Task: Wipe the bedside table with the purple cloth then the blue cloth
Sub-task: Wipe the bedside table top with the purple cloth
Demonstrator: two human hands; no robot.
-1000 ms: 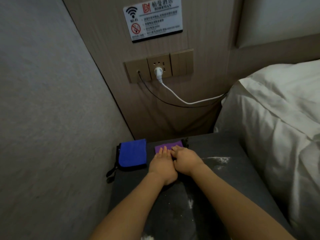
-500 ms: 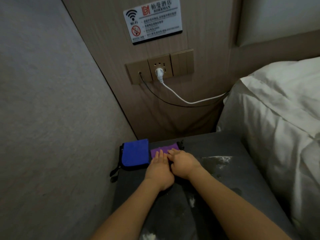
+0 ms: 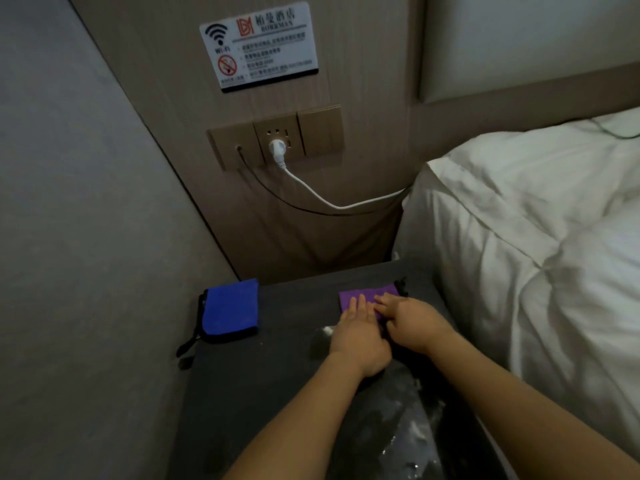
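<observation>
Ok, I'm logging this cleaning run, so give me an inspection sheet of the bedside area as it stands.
Surface: dark bedside table, white powdery smears near front.
Job's things: purple cloth at back right; blue cloth at back left, untouched.
Clutter: nothing seen.
Grips: left hand and right hand press flat on the purple cloth.
Cables: white cable plugged into wall socket; thin dark cable beside it.
Surroundings: bed at right, wall sign.

I'm seeing a dim, murky head view with soft grain all over. The white duvet on the right is the brightest area, while the dark bedside table swallows detail, apart from faint sheen near the bottom edge. Wide-angle bending tilts the wall lines. The wall sign text is blurry, unreadable.
</observation>
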